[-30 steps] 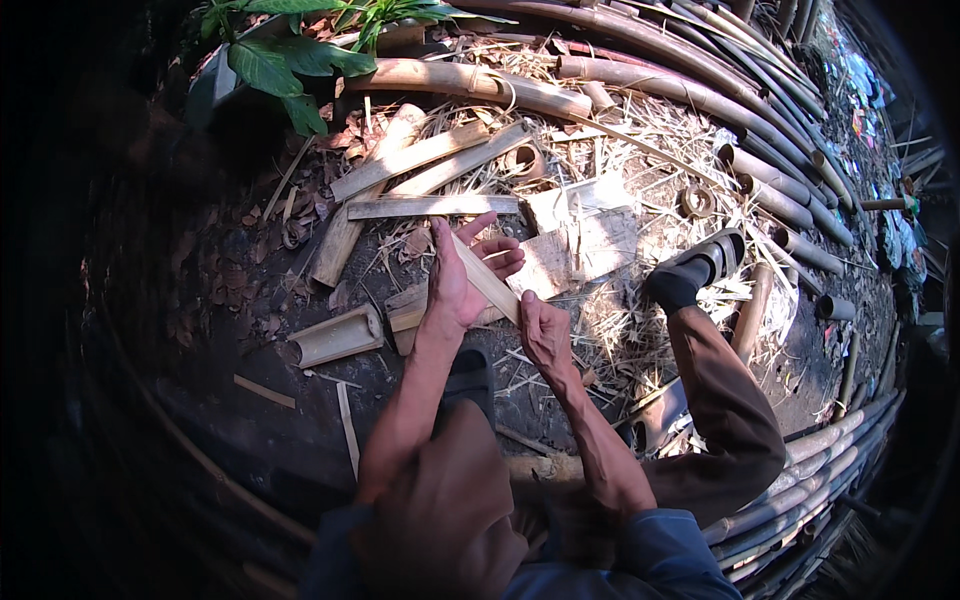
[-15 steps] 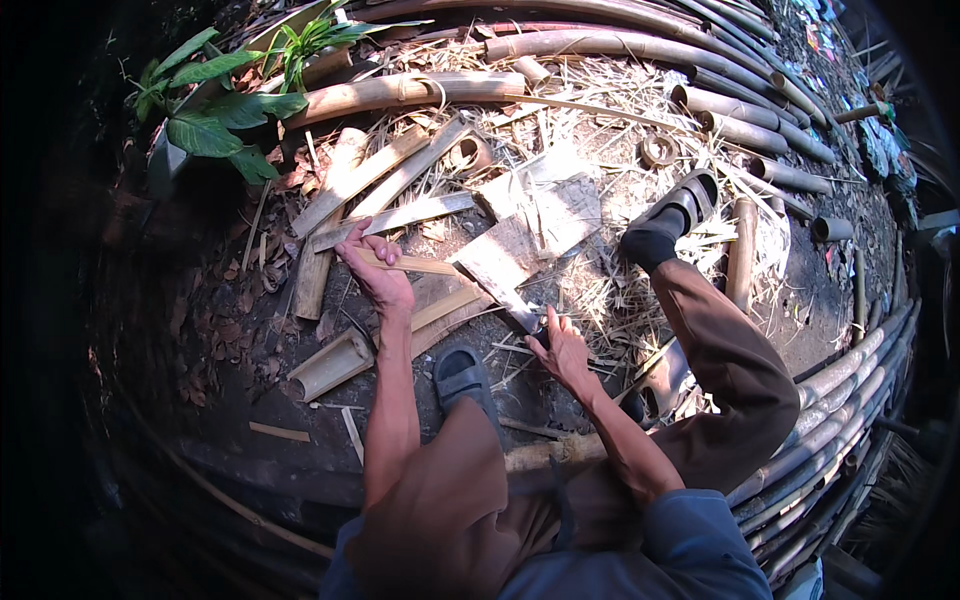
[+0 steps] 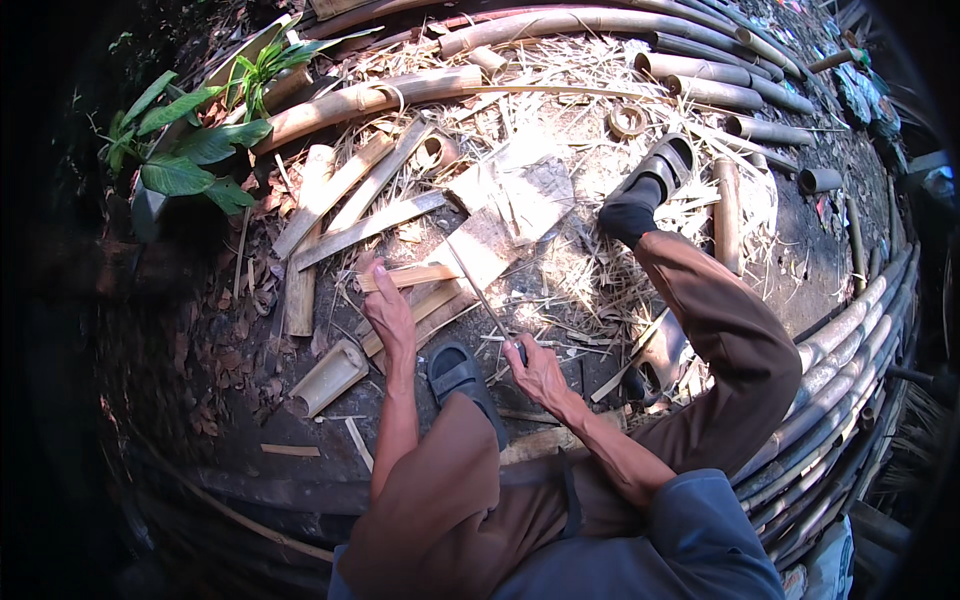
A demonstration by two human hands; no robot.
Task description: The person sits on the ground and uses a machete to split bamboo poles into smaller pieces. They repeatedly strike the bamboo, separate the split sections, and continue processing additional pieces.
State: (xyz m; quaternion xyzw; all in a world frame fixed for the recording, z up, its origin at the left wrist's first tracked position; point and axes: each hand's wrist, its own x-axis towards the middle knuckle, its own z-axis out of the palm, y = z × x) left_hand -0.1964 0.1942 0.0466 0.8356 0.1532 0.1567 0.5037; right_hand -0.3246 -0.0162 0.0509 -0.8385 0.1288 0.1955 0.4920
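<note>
My left hand [image 3: 389, 312] grips one end of a short, flat bamboo strip [image 3: 424, 273], its fingers wrapped round it. My right hand [image 3: 540, 372] is closed on the dark handle of a long knife [image 3: 480, 292]. The blade appears as a thin line, nearly edge-on, pointing up and left past the strip's free end. Whether blade and strip touch, I cannot tell. Beneath the strip lie split bamboo lengths [image 3: 437, 303], partly hidden by it. A sunlit flat wooden board [image 3: 543, 200] lies beyond the blade.
Bamboo slats [image 3: 372, 229] lie beyond my left hand. A bamboo section [image 3: 330, 378] rests near my left sandal [image 3: 455, 370]; my right sandal [image 3: 668, 163] stands on shavings. Cut bamboo poles [image 3: 570, 20] line the far side, more poles [image 3: 840, 355] the right. Leafy plants [image 3: 180, 170] grow far left.
The knife has turned from showing its broad side to nearly edge-on, and my right hand has shifted slightly left. My left hand has rotated, its palm no longer facing up, still holding the strip.
</note>
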